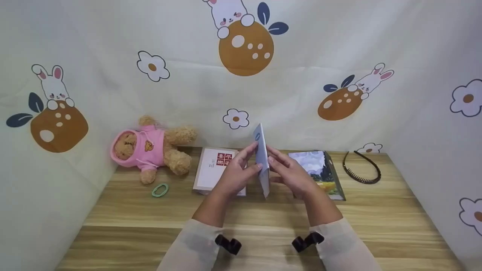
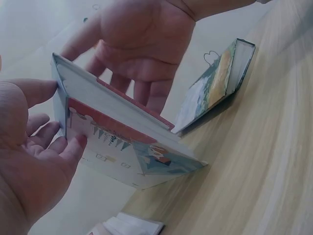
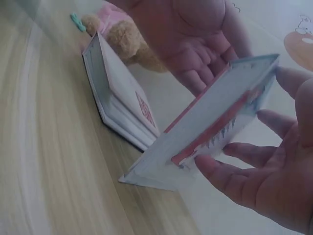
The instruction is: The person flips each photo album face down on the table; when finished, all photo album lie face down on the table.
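Your held book [image 2: 122,147]: white, red band, teal patch. Your sleeves [image 1: 196,244]: cream. Bear [image 1: 180,162]: tan, pink hoodie [image 1: 156,154]. Book at your left [image 1: 211,174]: white, red squares. Book at your right [image 1: 320,169]: landscape pattern, lilac-white, dark green, yellow. Hair tie [image 1: 153,192]: mint. Headband [image 1: 371,182]: dark brown. Backdrop [image 1: 188,94]: cream, orange-fruit, white-rabbit print.

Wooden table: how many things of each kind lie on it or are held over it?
Books: 3 (white book with red squares, pale illustrated book, landscape-covered book)
Brown plush bear in pink hoodie: 1
Mint-green ring-shaped band: 1
Dark toothed headband: 1
Total: 6
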The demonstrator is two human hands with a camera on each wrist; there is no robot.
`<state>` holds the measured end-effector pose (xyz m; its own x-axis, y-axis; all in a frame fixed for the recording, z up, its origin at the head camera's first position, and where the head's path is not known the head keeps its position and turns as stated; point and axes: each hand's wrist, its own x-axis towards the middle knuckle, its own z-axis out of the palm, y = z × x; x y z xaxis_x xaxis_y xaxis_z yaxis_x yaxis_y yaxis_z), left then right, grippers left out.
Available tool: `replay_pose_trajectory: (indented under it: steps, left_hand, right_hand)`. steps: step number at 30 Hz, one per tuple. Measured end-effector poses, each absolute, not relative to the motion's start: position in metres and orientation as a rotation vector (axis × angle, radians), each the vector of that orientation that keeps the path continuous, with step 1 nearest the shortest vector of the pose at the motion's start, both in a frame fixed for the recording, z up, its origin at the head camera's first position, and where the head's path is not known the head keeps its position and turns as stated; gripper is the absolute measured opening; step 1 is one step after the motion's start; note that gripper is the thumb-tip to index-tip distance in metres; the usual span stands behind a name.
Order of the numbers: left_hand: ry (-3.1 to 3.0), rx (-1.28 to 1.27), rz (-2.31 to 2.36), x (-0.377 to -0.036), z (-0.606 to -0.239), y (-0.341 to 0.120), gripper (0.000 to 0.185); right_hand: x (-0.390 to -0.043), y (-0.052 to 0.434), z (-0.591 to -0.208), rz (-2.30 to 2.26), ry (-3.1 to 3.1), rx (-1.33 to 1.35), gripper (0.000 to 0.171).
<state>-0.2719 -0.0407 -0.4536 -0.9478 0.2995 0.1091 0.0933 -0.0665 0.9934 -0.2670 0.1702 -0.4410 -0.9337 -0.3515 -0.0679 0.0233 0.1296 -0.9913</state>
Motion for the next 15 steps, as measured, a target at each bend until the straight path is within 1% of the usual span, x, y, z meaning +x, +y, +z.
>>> replay_pose_trajectory:
  steps: [4, 7, 11, 15]
  left_hand:
    - [2.012, 0.472, 2.147, -0.275, -0.461, -0.039, 0.081]
    - [2.031, 0.438, 2.124, -0.278, -0.464, -0.039, 0.085]
    - [2.068, 0.359, 2.08, -0.278, -0.465, -0.041, 0.082]
    - [2.102, 0.369, 2.041, -0.278, -0.466, -0.042, 0.078]
  right_hand:
    - [-0.267, 0.17, -0.439, -1.903, 2.172, -0.232, 0.062]
    - [-0.268, 0.171, -0.442, -1.877, 2.212, -0.193, 0.065]
    - [-0.27, 0.172, -0.444, -1.829, 2.251, -0.157, 0.064]
    - [-0.271, 0.174, -0.443, -1.802, 2.256, -0.115, 0.062]
